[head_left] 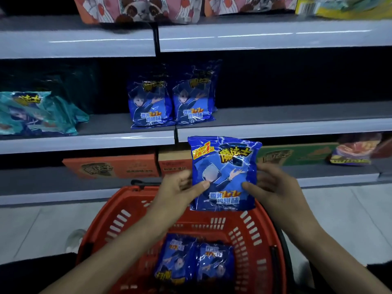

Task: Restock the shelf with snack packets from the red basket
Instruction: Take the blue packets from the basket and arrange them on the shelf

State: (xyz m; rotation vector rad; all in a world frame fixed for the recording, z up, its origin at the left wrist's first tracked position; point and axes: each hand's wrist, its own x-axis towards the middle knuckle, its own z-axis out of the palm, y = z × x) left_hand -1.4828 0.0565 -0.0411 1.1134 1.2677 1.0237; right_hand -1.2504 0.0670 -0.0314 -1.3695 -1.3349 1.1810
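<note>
Your left hand (180, 187) and right hand (269, 185): grip pinched on the blue packet (224, 172), one per side. Packet upright above red basket (127, 209), just below shelf (275, 128).

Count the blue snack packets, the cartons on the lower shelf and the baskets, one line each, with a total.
Blue packets: 5 (shelf pair on the middle shelf; held packet pinched by left hand and right hand; basket pair)
Cartons on the lower shelf: 3 (orange cartons, green carton)
Red basket: 1
Total: 9
</note>
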